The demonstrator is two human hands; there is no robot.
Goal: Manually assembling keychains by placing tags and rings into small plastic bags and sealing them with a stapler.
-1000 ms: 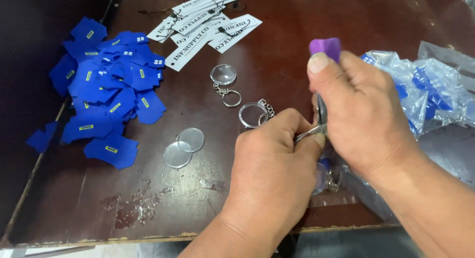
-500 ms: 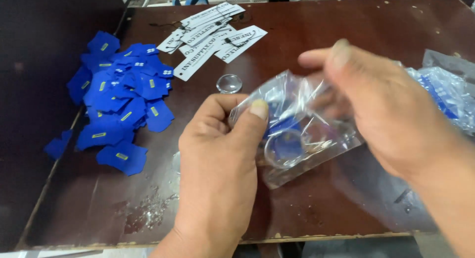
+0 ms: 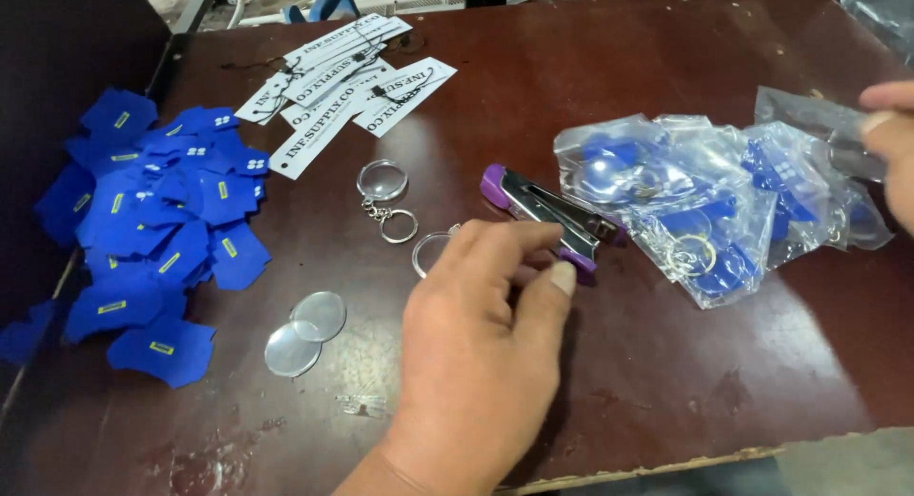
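Bag [image 3: 724, 210] now down, left hand [image 3: 486, 344] over stapler [image 3: 552, 210]

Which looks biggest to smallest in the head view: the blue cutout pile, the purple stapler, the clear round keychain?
1. blue cutout pile
2. purple stapler
3. clear round keychain

All lie on the table at similar depth.

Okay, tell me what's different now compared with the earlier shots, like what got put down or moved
The stapler, gripped in both hands a second ago, now lies on the table. The clear bag held up half a second ago has joined the bag pile. The left hand reaches toward a key ring; the right hand has moved off right. Blue pieces, tags and discs are unchanged.
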